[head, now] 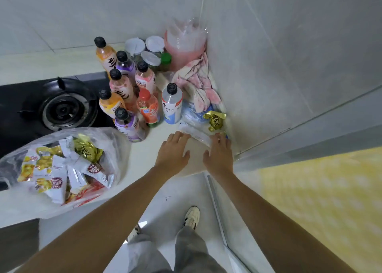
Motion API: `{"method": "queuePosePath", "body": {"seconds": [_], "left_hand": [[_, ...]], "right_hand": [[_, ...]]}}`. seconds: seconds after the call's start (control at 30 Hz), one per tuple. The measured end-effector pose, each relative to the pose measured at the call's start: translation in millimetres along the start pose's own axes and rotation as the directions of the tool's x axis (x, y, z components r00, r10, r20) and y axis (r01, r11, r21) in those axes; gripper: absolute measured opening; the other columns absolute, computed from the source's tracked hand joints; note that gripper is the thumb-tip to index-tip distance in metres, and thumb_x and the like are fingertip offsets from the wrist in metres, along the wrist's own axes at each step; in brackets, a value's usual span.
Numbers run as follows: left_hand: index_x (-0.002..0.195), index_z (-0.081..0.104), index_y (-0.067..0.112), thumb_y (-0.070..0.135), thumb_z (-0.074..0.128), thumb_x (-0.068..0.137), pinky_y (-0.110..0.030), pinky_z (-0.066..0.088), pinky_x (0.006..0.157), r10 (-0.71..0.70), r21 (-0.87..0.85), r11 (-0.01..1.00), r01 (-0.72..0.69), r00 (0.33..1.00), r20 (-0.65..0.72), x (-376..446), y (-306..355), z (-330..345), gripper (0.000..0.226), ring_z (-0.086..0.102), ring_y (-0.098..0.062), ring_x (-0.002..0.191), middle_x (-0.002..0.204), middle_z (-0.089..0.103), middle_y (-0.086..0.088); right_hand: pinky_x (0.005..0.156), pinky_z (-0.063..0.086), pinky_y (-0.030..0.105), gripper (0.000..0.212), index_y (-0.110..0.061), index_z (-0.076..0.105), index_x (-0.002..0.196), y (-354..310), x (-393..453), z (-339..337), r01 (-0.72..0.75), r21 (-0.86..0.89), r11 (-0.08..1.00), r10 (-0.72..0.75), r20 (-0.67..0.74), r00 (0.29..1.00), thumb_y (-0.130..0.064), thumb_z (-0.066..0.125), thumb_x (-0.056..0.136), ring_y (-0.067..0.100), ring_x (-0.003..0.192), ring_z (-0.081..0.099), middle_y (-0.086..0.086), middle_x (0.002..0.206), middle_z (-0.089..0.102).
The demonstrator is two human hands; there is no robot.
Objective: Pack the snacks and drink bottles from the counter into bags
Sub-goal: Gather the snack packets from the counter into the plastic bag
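Note:
Several drink bottles (126, 95) stand clustered on the white counter (144, 155), among them a white-labelled one (171, 105). A clear plastic bag (60, 165) at the left holds several snack packets. A gold-wrapped snack (215, 120) lies near the right wall. In front of it lies a flat white plastic bag (195, 135). My left hand (173, 150) reaches over the counter with straight fingers touching that bag's left end. My right hand (219, 155) reaches to its right end, fingers partly hidden.
A black gas burner (62, 109) sits at the left. Lidded jars (144, 49), a pink tub (184, 45) and a pink cloth (198, 80) fill the back corner. Tiled walls close the back and right. The counter edge runs just under my wrists.

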State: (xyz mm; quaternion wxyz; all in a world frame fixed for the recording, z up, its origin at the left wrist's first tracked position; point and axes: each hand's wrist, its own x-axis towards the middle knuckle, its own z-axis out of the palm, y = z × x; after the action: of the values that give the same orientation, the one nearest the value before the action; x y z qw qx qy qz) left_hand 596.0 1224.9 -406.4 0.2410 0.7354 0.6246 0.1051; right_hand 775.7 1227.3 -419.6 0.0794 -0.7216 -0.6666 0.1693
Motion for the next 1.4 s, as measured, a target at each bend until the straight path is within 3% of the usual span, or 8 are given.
{"method": "queuePosePath", "body": {"seconds": [0.27,0.43,0.53,0.67,0.93,1.13,1.23,1.4], "left_hand": [[0.157,0.032,0.029,0.026,0.064,0.093,-0.043,0.033,0.118,0.087,0.063,0.993,-0.096,0.988,0.127,64,17,12,0.072,0.023,-0.026,0.153,0.165,0.029,0.002],[0.156,0.036,0.031,0.032,0.06,0.098,-0.04,0.025,0.122,0.049,0.147,0.986,-0.082,0.976,0.213,63,5,21,0.063,0.013,-0.023,0.157,0.169,0.021,0.002],[0.154,0.041,0.031,0.029,0.061,0.097,-0.039,0.031,0.118,0.029,0.168,0.984,-0.059,0.983,0.18,51,-1,21,0.061,0.018,-0.022,0.155,0.166,0.027,0.001],[0.143,0.052,0.031,0.026,0.066,0.093,-0.039,0.041,0.105,-0.027,0.213,0.977,-0.003,0.99,0.136,30,-12,17,0.052,0.036,-0.024,0.141,0.148,0.044,0.001],[0.108,0.065,0.016,0.029,0.087,0.072,-0.039,0.046,0.063,-0.105,0.346,0.934,0.088,0.994,0.029,-11,-51,15,0.044,0.056,-0.033,0.089,0.098,0.06,-0.008],[0.108,0.062,0.012,0.039,0.079,0.079,-0.04,0.048,0.067,-0.24,0.257,0.942,0.218,0.969,0.059,-25,-58,15,0.043,0.058,-0.033,0.092,0.1,0.062,-0.009],[0.117,0.057,0.014,0.041,0.072,0.086,-0.041,0.05,0.073,-0.267,0.212,0.945,0.247,0.961,0.072,-27,-57,12,0.044,0.056,-0.03,0.101,0.11,0.059,-0.007],[0.127,0.05,0.017,0.042,0.064,0.092,-0.038,0.054,0.073,-0.313,0.138,0.944,0.299,0.945,0.094,-30,-58,9,0.045,0.055,-0.025,0.109,0.119,0.055,-0.004]], "right_hand": [[0.109,0.049,0.042,0.077,-0.008,0.046,0.145,21,35,0,0.027,-0.004,1.0,-0.027,0.026,0.999,-0.004,0.076,0.074,0.034,0.134,0.05,0.015,0.153,0.046],[0.113,0.042,0.041,0.068,-0.005,0.053,0.138,26,34,4,0.062,-0.057,0.996,-0.059,0.051,0.997,-0.004,0.072,0.073,0.034,0.135,0.049,0.016,0.145,0.053],[0.109,0.046,0.043,0.062,-0.004,0.059,0.128,27,27,8,0.088,-0.09,0.992,-0.085,0.043,0.995,-0.002,0.072,0.068,0.037,0.129,0.051,0.017,0.134,0.058],[0.079,0.055,0.038,0.048,-0.006,0.062,0.104,24,13,11,0.135,-0.039,0.99,-0.133,0.032,0.991,0.008,0.071,0.059,0.034,0.105,0.055,0.013,0.111,0.059],[0.076,0.057,0.043,0.051,-0.012,0.066,0.114,17,6,13,0.251,0.013,0.968,-0.252,0.027,0.967,0.01,0.066,0.068,0.029,0.108,0.055,0.006,0.126,0.059],[0.099,0.049,0.047,0.071,-0.018,0.053,0.137,-6,48,-18,0.113,-0.091,0.989,-0.125,-0.142,0.982,-0.002,0.072,0.07,0.035,0.135,0.043,0.012,0.149,0.043],[0.113,0.04,0.047,0.084,-0.018,0.041,0.15,-8,72,-23,0.134,-0.072,0.988,-0.14,-0.1,0.985,-0.008,0.074,0.073,0.036,0.147,0.032,0.013,0.159,0.034],[0.109,0.041,0.05,0.075,-0.011,0.043,0.149,-2,88,-11,0.114,-0.129,0.985,-0.115,-0.006,0.993,-0.014,0.071,0.079,0.04,0.134,0.043,0.014,0.143,0.051]]}}
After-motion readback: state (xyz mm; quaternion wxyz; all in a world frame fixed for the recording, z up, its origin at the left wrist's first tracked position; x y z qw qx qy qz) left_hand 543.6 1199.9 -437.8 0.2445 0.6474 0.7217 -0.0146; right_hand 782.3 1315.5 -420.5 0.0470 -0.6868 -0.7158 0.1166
